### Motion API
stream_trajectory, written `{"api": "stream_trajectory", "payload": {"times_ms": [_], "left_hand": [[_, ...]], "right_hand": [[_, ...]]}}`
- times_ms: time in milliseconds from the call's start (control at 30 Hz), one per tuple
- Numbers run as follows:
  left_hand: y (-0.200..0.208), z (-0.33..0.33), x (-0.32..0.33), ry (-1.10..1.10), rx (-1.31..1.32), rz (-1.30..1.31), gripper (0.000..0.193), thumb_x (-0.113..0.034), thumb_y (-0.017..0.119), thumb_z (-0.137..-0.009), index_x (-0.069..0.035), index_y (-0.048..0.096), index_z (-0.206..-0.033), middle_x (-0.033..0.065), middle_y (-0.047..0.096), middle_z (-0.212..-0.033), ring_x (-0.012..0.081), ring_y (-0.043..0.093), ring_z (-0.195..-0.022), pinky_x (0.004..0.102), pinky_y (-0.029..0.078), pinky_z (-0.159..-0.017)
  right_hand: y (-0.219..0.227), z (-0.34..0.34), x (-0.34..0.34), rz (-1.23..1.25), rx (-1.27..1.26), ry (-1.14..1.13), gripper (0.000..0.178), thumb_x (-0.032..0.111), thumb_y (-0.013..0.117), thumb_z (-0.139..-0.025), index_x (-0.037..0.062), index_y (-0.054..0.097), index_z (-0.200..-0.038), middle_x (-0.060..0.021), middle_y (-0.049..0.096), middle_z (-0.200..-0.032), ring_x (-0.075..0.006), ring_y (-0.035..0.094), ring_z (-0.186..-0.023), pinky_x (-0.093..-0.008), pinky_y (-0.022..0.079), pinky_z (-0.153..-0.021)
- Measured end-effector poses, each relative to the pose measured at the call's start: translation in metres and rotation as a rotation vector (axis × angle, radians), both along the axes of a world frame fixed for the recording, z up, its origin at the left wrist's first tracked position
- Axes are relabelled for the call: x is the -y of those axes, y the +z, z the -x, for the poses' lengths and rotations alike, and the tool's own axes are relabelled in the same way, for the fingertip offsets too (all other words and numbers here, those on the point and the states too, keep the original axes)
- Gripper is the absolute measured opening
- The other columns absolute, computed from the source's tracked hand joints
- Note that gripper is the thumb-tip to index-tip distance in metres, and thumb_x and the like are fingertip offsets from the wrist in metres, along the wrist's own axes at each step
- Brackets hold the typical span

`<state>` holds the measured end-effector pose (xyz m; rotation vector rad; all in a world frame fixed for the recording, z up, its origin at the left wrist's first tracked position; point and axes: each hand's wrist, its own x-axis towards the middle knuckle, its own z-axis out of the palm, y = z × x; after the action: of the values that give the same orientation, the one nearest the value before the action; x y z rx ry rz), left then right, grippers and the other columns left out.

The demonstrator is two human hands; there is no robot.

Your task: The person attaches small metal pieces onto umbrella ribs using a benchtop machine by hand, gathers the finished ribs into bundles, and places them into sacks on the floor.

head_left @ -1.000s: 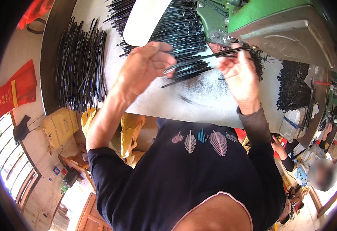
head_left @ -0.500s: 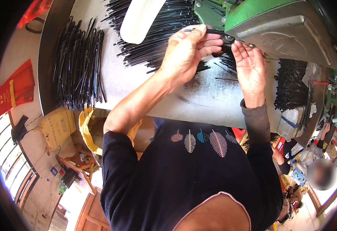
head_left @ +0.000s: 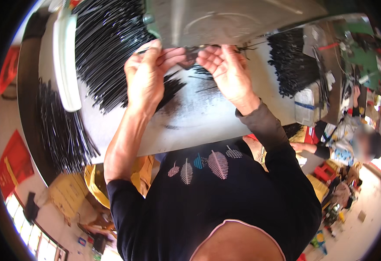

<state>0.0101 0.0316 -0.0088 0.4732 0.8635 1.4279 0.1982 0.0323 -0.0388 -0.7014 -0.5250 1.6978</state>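
My left hand point(head_left: 146, 80) is closed, its thumb pressed to the fingers on a thin black strip point(head_left: 141, 51), of which only a short end shows. It is at the front edge of a machine with a grey metal cover point(head_left: 225, 28). My right hand point(head_left: 231, 76) is palm up beside it, fingers curled inward under the same edge. What it grips is hidden by the fingers and cover; thin dark ends poke out to its right. A large pile of thin black rods point(head_left: 108, 56) lies left of my left hand.
A metal worktable point(head_left: 177, 139) carries another black bundle point(head_left: 62, 130) at its left edge and one point(head_left: 286, 61) at the right. A long white plastic piece point(head_left: 66, 65) lies across the left rods. A transparent box point(head_left: 305, 106) stands at right. Another person point(head_left: 349, 141) is farther right.
The view has shifted, so the machine cover now fills the top middle and both hands appear farther left. My left hand keeps its pinch on the strip, and the hands stay close together.
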Motion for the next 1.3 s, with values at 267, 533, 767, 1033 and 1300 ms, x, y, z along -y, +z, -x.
{"api": "stream_trajectory", "payload": {"times_ms": [267,533,767,1033,1300], "left_hand": [[0.007,0.008,0.008,-0.239,0.02,0.008,0.018,-0.008,0.049,-0.095,0.005,0.059,-0.089,0.0236,0.066,-0.09,0.0312,0.069,-0.081,0.039,0.059,-0.075],[0.009,-0.021,0.037,-0.396,0.017,0.101,0.021,-0.017,0.054,-0.095,-0.001,0.056,-0.108,0.0162,0.066,-0.087,0.0259,0.068,-0.08,0.0367,0.058,-0.073],[0.001,-0.011,0.044,-0.334,0.087,0.038,0.017,-0.021,0.058,-0.093,-0.004,0.058,-0.096,0.0114,0.064,-0.089,0.0223,0.064,-0.08,0.0371,0.054,-0.077],[0.0,-0.005,0.036,-0.318,0.196,0.11,0.011,-0.015,0.061,-0.09,-0.004,0.058,-0.09,0.0064,0.06,-0.079,0.0144,0.053,-0.066,0.0283,0.043,-0.06],[0.0,-0.014,0.029,-0.232,-0.024,0.094,0.009,-0.008,0.06,-0.089,0.001,0.06,-0.089,0.0043,0.061,-0.073,0.0088,0.055,-0.057,0.0216,0.045,-0.052]], "right_hand": [[0.05,-0.112,0.012,-0.463,1.469,-0.232,0.012,0.005,0.063,-0.086,0.0025,0.069,-0.097,-0.0066,0.067,-0.079,-0.011,0.062,-0.064,-0.0239,0.05,-0.058],[0.077,-0.174,-0.023,-0.727,2.339,-0.253,0.014,0.013,0.067,-0.08,0.0085,0.069,-0.093,-0.0054,0.063,-0.087,-0.0277,0.061,-0.075,-0.0372,0.049,-0.066],[0.063,-0.144,-0.027,-1.221,2.062,-0.534,0.01,0.008,0.066,-0.075,0.0086,0.068,-0.085,-0.0025,0.063,-0.083,-0.0225,0.06,-0.077,-0.0346,0.049,-0.065],[0.042,0.005,0.007,-1.407,1.723,0.069,0.016,0.013,0.061,-0.071,0.0059,0.062,-0.086,-0.0023,0.057,-0.084,-0.0177,0.058,-0.077,-0.0293,0.051,-0.059],[0.032,0.017,0.002,-0.432,1.095,0.084,0.008,0.008,0.063,-0.088,0.0007,0.064,-0.083,-0.0002,0.06,-0.059,-0.0025,0.054,-0.054,-0.02,0.042,-0.049]]}}
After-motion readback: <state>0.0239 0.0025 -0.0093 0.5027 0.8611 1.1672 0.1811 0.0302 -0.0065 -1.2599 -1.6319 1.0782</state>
